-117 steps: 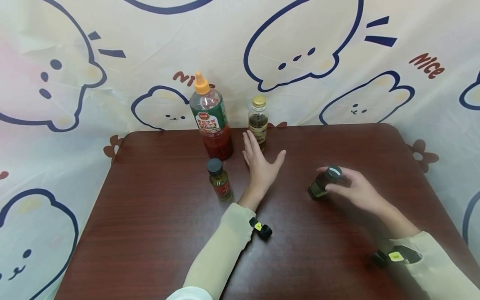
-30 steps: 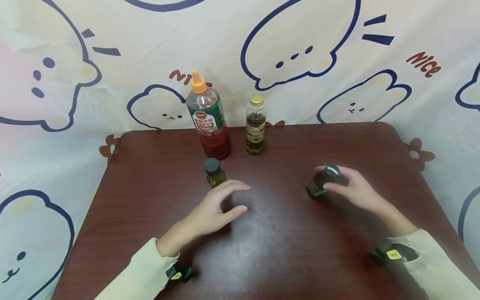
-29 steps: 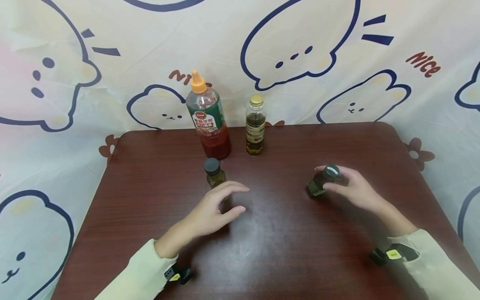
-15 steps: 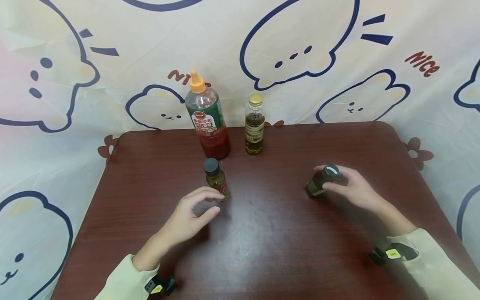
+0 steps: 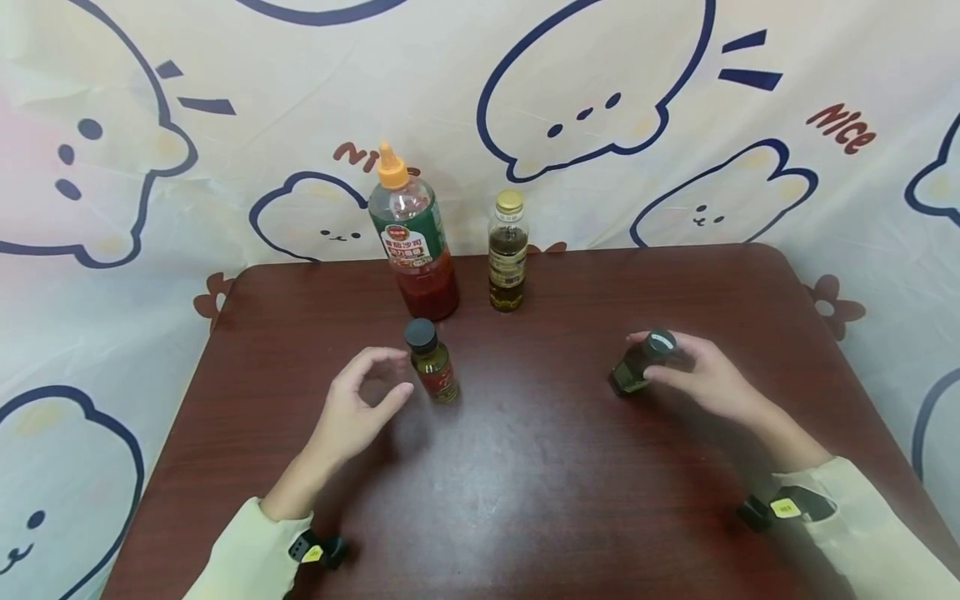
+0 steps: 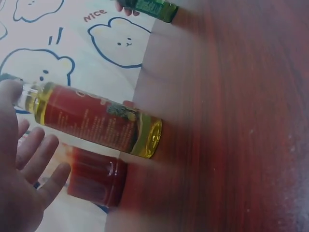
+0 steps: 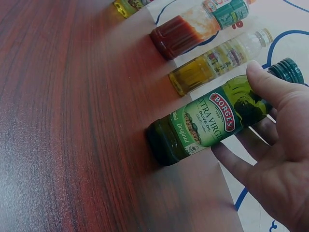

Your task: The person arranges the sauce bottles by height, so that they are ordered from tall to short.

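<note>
My right hand holds a dark green bottle of Borges olive oil on the table's right side, thumb on one side of its neck and fingers on the other. Left of centre stands a small oil bottle with a dark cap and red label. My left hand is just to its left, fingers curved and thumb apart, fingertips right at the bottle's side. In the left wrist view the thumb overlaps the top of this small bottle, while the other fingers are spread beside it.
A large squeeze bottle of red sauce with an orange nozzle stands behind the small bottle. Beside it is a clear oil bottle with a yellow cap. Both are near the back edge of the brown table, before a patterned cloth.
My left hand has moved from beside the yellow-capped bottle toward me and leftward, past the small bottle to its left side. The right hand stays on the olive oil bottle.
</note>
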Tool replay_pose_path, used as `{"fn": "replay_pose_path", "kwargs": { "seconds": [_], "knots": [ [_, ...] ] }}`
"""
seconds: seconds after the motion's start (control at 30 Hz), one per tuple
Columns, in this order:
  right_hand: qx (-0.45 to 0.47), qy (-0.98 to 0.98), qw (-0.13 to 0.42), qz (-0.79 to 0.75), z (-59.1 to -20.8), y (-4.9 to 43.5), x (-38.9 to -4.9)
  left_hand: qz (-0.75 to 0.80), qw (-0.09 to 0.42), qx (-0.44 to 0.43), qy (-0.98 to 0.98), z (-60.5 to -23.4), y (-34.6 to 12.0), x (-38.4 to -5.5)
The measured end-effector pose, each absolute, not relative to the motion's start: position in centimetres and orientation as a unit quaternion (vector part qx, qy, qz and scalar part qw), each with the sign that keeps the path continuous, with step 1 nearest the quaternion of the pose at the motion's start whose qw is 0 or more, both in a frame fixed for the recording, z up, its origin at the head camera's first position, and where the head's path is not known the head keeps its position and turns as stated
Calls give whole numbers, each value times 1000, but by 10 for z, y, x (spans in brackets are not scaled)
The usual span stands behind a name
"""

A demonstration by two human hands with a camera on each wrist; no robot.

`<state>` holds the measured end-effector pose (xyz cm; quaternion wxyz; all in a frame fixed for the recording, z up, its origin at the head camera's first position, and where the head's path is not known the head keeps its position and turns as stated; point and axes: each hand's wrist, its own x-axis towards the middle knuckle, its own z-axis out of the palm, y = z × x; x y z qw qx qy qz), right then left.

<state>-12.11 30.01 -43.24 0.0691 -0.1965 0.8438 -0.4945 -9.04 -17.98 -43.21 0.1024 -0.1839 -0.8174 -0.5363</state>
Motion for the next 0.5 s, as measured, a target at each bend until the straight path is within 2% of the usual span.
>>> {"fn": "replay_pose_path", "kwargs": {
  "seconds": [0.27,0.5],
  "knots": [
    [-194,841,72,-500,-431,299,-121,-559,44,-174,-810,-437,-176,-104],
    [-195,839,72,-503,-431,300,-121,-568,26,-190,-800,-444,-167,-116]
  ]
}}
